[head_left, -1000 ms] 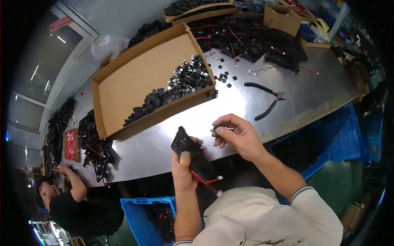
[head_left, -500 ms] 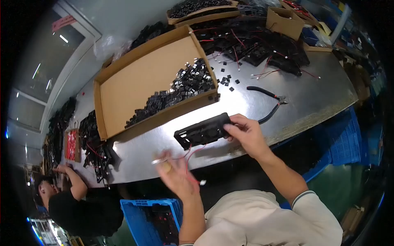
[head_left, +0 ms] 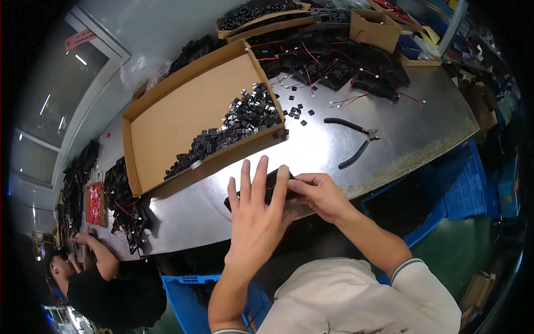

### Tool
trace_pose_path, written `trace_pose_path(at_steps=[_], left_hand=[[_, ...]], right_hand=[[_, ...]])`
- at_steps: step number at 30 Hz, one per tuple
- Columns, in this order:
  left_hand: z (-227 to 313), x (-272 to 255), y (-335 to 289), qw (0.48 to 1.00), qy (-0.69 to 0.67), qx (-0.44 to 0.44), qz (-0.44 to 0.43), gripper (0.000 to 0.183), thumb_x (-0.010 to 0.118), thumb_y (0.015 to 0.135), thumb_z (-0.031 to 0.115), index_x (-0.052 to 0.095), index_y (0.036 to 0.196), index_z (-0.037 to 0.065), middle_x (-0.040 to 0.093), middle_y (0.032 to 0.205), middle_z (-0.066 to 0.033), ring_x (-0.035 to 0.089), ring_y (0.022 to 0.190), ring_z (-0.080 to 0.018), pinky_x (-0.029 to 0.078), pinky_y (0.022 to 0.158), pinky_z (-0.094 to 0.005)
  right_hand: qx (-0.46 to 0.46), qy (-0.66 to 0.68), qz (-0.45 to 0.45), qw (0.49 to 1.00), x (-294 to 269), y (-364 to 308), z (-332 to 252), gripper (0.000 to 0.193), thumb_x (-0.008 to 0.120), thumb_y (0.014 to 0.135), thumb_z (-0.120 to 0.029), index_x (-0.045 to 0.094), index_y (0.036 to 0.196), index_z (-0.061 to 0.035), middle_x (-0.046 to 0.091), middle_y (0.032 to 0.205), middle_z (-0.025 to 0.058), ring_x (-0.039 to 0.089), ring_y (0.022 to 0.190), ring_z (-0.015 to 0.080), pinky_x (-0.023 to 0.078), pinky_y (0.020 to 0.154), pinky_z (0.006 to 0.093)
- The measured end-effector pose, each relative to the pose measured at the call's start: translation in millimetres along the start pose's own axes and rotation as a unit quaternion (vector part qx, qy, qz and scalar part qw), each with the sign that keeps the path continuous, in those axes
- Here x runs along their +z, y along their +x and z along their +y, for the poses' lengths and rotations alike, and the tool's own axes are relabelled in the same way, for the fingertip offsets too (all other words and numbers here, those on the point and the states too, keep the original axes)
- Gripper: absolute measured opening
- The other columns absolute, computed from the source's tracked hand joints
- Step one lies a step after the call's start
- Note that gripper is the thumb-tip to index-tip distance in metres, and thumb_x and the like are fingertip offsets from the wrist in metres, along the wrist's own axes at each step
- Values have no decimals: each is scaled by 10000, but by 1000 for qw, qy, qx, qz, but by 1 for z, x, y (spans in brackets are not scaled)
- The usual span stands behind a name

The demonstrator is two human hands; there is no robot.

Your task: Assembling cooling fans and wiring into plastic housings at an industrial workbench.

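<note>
Covering much of the black housing (head_left: 271,186) at frame centre, the left hand (head_left: 255,225) is spread flat; the right hand (head_left: 324,199) grips the housing's right end. Uneven pressure could tilt it; the blurred white connector (head_left: 196,165) could snag the cardboard tray (head_left: 183,111).

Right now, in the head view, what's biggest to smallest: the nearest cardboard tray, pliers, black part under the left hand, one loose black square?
1. Nearest cardboard tray
2. Pliers and black part (partly hidden by left hand): can't rank
3. Loose black square
</note>
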State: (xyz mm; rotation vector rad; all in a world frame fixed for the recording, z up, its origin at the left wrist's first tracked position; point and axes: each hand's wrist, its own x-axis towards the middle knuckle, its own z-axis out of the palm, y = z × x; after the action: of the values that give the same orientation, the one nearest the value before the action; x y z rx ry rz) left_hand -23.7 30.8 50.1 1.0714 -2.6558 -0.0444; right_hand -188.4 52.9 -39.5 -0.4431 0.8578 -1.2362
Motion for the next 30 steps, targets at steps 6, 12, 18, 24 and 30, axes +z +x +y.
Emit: trace_pose_path(at_steps=[6, 12, 18, 24, 30], left_hand=[[40, 30, -82, 429, -903, 21, -22, 577, 758, 810, 368, 592, 1222, 0, 548, 1199, -185, 569, 1086, -310, 492, 867, -430], [98, 71, -136, 545, -815, -95, -172, 435, 766, 841, 167, 614, 1215, 5, 587, 1121, -174, 597, 1026, -293, 511, 878, -404], [32, 35, -63, 967, -233, 11, 99, 663, 810, 726, 61, 564, 1340, 99, 438, 1388, -215, 479, 1250, -404, 425, 1034, -442], [-17, 29, -27, 999, -36, -18, 18, 788, 808, 654, 101, 527, 1388, 164, 461, 1342, -182, 479, 1212, -384, 381, 1015, -519], [-38, 32, -31, 990, -130, -43, 10, 772, 831, 659, 105, 547, 1376, 152, 478, 1282, -193, 524, 1142, -377, 440, 966, -455]], right_hand=[[-24, 23, 10, 999, -6, 3, -4, 244, 661, 950, -129, 682, 1116, 48, 706, 1015, 88, 661, 868, 127, 551, 761, 242], [-13, 6, 17, 1000, -3, 3, -11, 157, 643, 958, -107, 688, 1040, 18, 693, 967, 54, 663, 831, 111, 593, 777, 265], [-17, -15, -3, 1000, -4, 2, -10, 177, 647, 955, -106, 674, 1060, 34, 686, 1003, 67, 661, 855, 113, 590, 793, 271], [13, -4, -35, 999, -9, -15, -3, 231, 611, 985, -130, 646, 1162, 14, 674, 1088, 70, 662, 960, 139, 562, 864, 286], [-68, -12, -19, 997, -15, -15, -6, 271, 609, 959, -55, 614, 1221, 17, 671, 1099, 98, 671, 961, 171, 552, 864, 269]])
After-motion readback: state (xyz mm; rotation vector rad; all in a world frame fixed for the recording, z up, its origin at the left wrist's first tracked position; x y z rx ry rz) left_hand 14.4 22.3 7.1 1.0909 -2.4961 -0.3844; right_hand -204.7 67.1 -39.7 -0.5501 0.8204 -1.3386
